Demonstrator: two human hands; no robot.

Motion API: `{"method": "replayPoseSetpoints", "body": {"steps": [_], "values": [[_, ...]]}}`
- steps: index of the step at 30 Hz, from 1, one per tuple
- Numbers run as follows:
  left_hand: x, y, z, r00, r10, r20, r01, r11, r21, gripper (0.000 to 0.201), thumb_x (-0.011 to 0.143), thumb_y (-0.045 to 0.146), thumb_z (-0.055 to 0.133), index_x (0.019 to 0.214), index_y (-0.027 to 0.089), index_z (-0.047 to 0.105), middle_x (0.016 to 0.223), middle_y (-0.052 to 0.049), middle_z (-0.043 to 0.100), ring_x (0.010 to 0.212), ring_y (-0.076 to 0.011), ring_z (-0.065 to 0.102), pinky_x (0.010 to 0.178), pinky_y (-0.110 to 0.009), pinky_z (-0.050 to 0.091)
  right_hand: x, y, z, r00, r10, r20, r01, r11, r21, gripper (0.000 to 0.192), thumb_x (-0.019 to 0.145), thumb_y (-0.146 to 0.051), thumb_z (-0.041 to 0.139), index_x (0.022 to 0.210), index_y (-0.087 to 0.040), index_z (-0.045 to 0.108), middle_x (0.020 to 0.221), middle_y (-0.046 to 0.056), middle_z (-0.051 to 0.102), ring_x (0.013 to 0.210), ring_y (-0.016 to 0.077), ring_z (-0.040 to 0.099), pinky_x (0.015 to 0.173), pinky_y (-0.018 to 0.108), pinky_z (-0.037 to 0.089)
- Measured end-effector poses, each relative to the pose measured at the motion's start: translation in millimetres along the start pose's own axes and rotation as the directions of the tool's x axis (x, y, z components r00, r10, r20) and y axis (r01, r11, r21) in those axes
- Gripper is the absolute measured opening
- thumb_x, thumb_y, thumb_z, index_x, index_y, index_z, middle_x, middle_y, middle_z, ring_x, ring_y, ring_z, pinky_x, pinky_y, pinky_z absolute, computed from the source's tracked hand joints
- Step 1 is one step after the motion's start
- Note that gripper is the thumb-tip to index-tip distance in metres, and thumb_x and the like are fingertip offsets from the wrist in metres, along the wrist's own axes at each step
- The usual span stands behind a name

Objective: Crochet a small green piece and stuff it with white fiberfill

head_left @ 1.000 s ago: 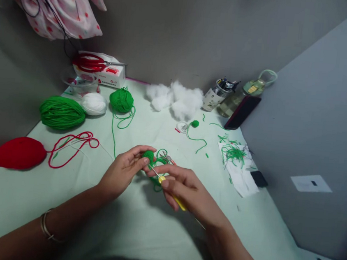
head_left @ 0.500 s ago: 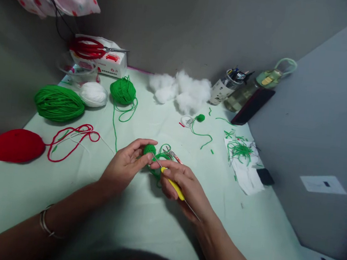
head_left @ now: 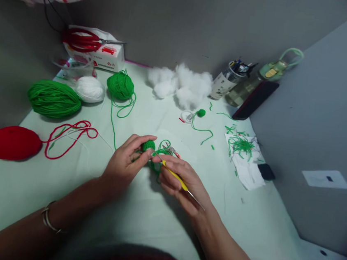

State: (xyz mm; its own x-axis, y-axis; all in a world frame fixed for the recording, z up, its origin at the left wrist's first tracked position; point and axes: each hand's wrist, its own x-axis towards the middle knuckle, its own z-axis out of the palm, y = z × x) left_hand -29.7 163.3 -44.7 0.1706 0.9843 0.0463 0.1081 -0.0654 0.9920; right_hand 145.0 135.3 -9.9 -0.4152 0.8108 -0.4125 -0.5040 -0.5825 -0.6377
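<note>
My left hand pinches a small green crocheted piece between thumb and fingers. My right hand grips a yellow-handled crochet hook whose metal tip meets the green piece. Loose green yarn loops on the pale green table under both hands, and a strand runs up to a green yarn ball. Small scissors lie just behind my right fingers.
A green skein, a white ball and a red skein with a loose red strand lie at left. White stuffing, a small green piece, a pen cup, a bottle, a phone, a box with red scissors stand at the back.
The view has tilted, so everything sits slightly higher in the picture. My right hand has turned, and the hook's handle now points down to the right, its tip staying at the green piece.
</note>
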Motion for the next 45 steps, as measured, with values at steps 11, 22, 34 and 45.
{"method": "replayPoseSetpoints", "body": {"steps": [11,22,34,45], "values": [[0,7,-2.6,0.998,0.064,0.027,-0.067,0.987,0.143,0.024,0.094,0.025,0.058,0.111,0.017,0.074,0.094,-0.003,0.065,0.081,-0.0143,0.064,0.073,-0.026,0.054,-7,5,1,0.992,-0.127,-0.005,0.115,0.918,-0.380,0.029,0.094,-0.037,0.070,0.116,-0.018,0.076,0.045,-0.011,0.044,0.043,0.0055,0.028,0.046,0.023,0.019],[3,-3,-1.9,0.992,0.070,0.104,-0.083,0.990,0.117,0.023,0.094,0.021,0.052,0.109,0.017,0.070,0.098,-0.005,0.070,0.077,-0.0168,0.068,0.072,-0.031,0.054,-22,10,12,0.954,-0.289,0.080,0.240,0.577,-0.781,0.028,0.102,-0.029,0.056,0.126,-0.021,0.069,0.064,-0.009,0.036,0.056,0.0080,0.029,0.053,0.025,0.024],[12,2,-13.2,0.984,-0.180,-0.014,0.169,0.945,-0.279,0.026,0.093,0.036,0.072,0.114,0.022,0.069,0.112,-0.003,0.071,0.083,-0.0146,0.074,0.081,-0.028,0.057,-18,14,12,0.885,0.206,0.418,-0.197,0.978,-0.063,0.024,0.094,-0.027,0.069,0.111,-0.013,0.077,0.043,-0.012,0.043,0.037,0.0047,0.030,0.041,0.019,0.030],[3,10,-5.9,0.992,-0.106,0.075,0.122,0.960,-0.251,0.025,0.095,0.034,0.068,0.117,0.021,0.063,0.110,-0.008,0.073,0.089,-0.0186,0.074,0.086,-0.034,0.062,-6,3,4,0.995,-0.016,0.104,0.026,0.994,-0.102,0.022,0.092,-0.033,0.069,0.105,-0.017,0.078,0.042,-0.013,0.037,0.038,0.0046,0.019,0.039,0.019,0.019]]}}
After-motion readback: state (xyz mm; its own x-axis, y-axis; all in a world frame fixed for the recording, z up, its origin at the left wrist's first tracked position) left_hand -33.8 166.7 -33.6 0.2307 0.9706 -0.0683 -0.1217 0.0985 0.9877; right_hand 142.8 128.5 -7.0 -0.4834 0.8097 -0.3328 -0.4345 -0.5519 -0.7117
